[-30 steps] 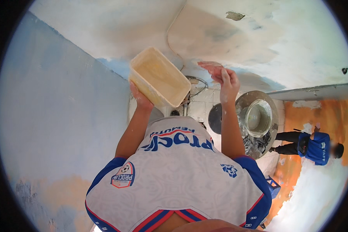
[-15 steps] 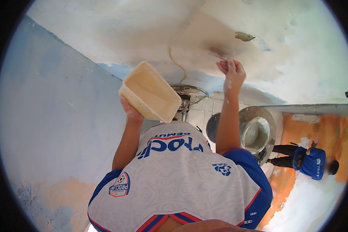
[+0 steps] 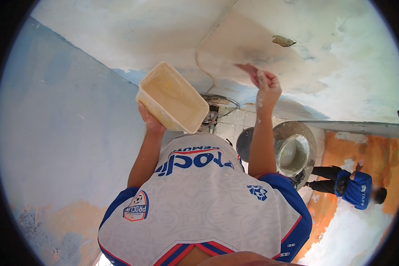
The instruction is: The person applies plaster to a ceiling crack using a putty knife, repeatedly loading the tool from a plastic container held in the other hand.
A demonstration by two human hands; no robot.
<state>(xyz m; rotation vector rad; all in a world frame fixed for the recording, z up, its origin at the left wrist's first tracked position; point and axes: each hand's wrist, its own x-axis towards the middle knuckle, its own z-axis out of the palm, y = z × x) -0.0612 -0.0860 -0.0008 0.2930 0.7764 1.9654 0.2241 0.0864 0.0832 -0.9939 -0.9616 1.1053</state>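
My left hand [image 3: 152, 120] grips a cream rectangular plastic tub [image 3: 173, 98] by its left side and underside, with some fingers hidden beneath. The tub is tilted with its open top towards me, and its inside is coated with a cream paste. To the right, my right hand [image 3: 268, 88] pinches a thin, flat, reddish-brown putty spreader [image 3: 249, 72] between thumb and fingers. The spreader's tip points up and left, close to the plastered wall [image 3: 235, 40]; whether it touches cannot be told. Pale smears mark the right hand and wrist.
A whitish bucket [image 3: 292, 154] stands on a round grey surface [image 3: 312, 141] right of my right forearm. Coiled dark cables [image 3: 221, 98] lie by the wall's foot. The wall has a chipped hole [image 3: 283, 41]. A person in blue [image 3: 357, 188] stands by an orange wall at right.
My right hand has shifted slightly down and turned, so the spreader's flat face now shows. The tub has risen slightly in my left hand.
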